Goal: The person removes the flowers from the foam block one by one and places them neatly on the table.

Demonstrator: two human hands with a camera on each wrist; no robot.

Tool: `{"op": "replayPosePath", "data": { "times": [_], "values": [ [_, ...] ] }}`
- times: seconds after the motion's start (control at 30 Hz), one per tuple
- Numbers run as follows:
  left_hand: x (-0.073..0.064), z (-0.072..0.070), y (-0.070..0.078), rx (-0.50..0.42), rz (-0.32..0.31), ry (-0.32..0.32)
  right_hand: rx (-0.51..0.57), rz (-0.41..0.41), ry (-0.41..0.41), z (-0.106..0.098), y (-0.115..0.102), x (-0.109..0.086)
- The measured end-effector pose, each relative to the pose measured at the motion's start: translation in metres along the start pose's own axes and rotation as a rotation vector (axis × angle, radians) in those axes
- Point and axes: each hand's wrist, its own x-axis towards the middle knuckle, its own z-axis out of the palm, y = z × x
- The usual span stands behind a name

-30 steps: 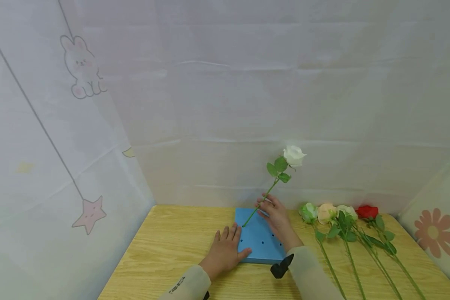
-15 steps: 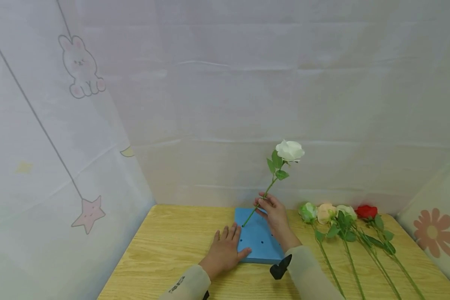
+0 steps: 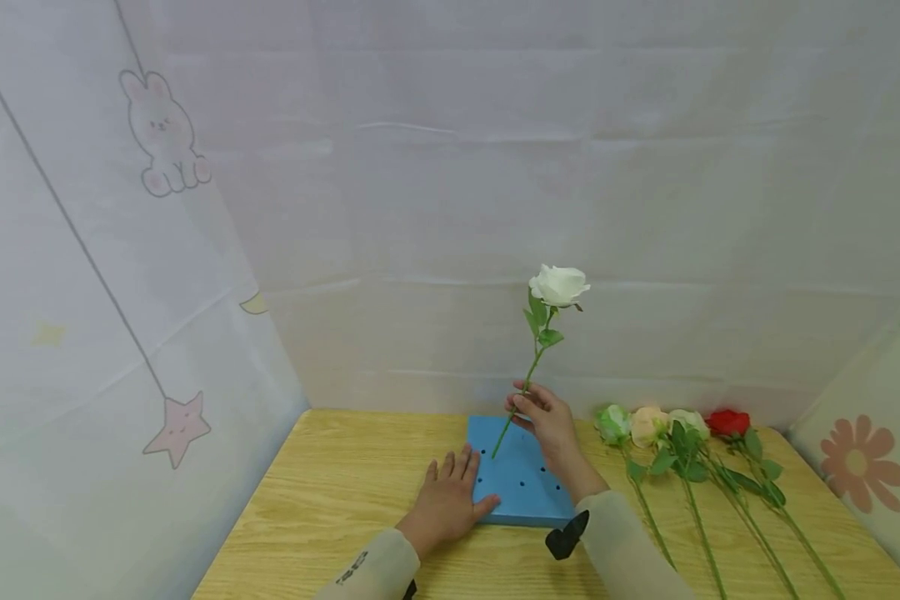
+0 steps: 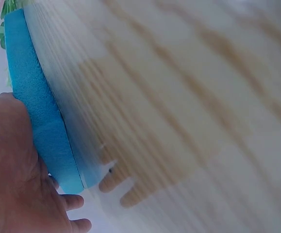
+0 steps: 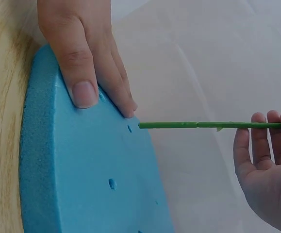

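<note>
My right hand (image 3: 553, 427) pinches the green stem of a white artificial rose (image 3: 559, 286) between thumb and fingers. The rose leans a little right, bloom high. In the right wrist view the bare lower end of the stem (image 5: 179, 125) points at the blue foam block (image 3: 528, 506), with its tip just off the surface, close to a small hole (image 5: 129, 128). My left hand (image 3: 444, 502) rests flat on the block's left edge, fingers straight and thumb on the top face. In the left wrist view this hand lies along the block's side (image 4: 38, 92).
To the right, a green-white rose (image 3: 613, 424), a peach rose (image 3: 650, 427), another white rose (image 3: 692, 422) and a red rose (image 3: 729, 422) lie on the wooden table (image 3: 330, 483), stems toward the near edge. A white printed cloth (image 3: 420, 208) hangs behind.
The white rose has tilted more upright, its bloom moving up and left. Its stem tip has come away from a hole at the block's left and shifted slightly right. The left hand stays put.
</note>
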Motion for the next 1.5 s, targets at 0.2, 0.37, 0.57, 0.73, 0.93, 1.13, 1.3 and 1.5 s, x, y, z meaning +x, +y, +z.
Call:
{"op": "replayPosePath", "data": {
  "times": [0.2,0.37,0.57,0.73,0.93,1.13,1.3,1.5],
  "values": [
    [-0.004,-0.008,0.003,-0.020,-0.005,-0.018,-0.029,-0.011,-0.047,-0.004,-0.011,-0.008],
    [-0.005,-0.010,0.004,-0.017,0.007,-0.013,-0.070,-0.005,-0.080,-0.009,-0.019,-0.016],
    [-0.005,-0.009,0.004,-0.007,-0.004,-0.025,-0.089,0.020,-0.120,-0.015,-0.027,-0.025],
    [-0.005,-0.007,0.003,-0.013,-0.011,-0.027,-0.100,0.035,-0.160,-0.020,-0.033,-0.034],
    [-0.005,-0.006,0.002,-0.006,-0.013,-0.022,-0.142,0.028,-0.236,-0.028,-0.040,-0.047],
    [-0.003,-0.005,0.002,-0.004,-0.012,-0.021,-0.192,-0.008,-0.308,-0.037,-0.045,-0.058],
    [-0.003,-0.005,0.002,-0.004,-0.003,-0.015,-0.204,0.026,-0.316,-0.046,-0.046,-0.064],
    [-0.006,-0.009,0.002,-0.004,0.006,-0.017,-0.211,0.088,-0.285,-0.056,-0.049,-0.072]
  ]
}}
